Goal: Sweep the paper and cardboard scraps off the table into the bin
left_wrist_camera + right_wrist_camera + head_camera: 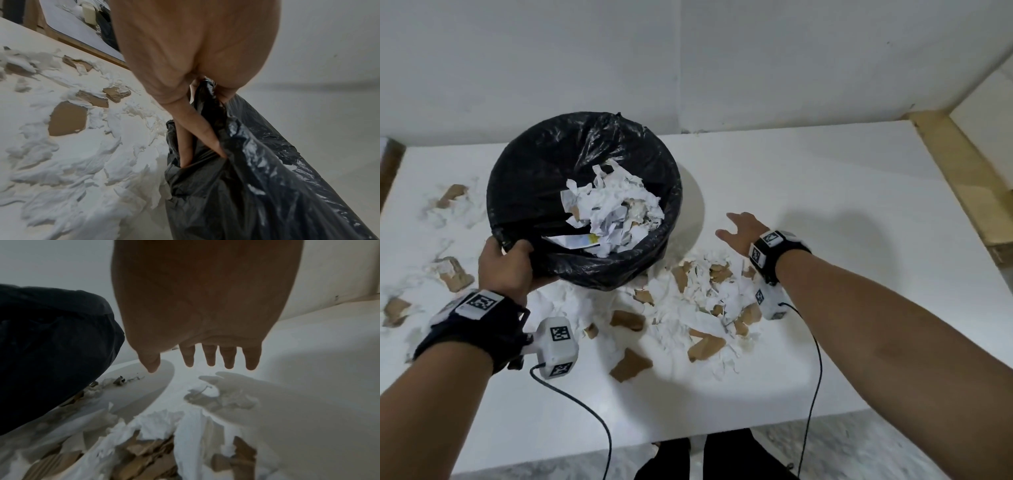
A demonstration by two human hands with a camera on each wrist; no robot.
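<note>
A round bin [541, 164] lined with a black bag [257, 170] is tilted toward me on the white table [859, 192], with torn paper scraps inside [613, 209]. My left hand [506, 263] grips its near rim, thumb inside, fingers curled round the bag edge [197, 129]. A pile of white paper and brown cardboard scraps [709, 301] lies just right of and below the bin. My right hand [739, 229] hovers over the table beyond that pile, fingers [209, 356] straight and spread, holding nothing. The bin [51, 353] is to its left.
More paper and cardboard scraps [452, 270] lie scattered on the table's left side [68, 118]. A wooden frame [969, 178] borders the table at the right, and white walls stand behind. The table's near edge [688, 435] is close to my legs.
</note>
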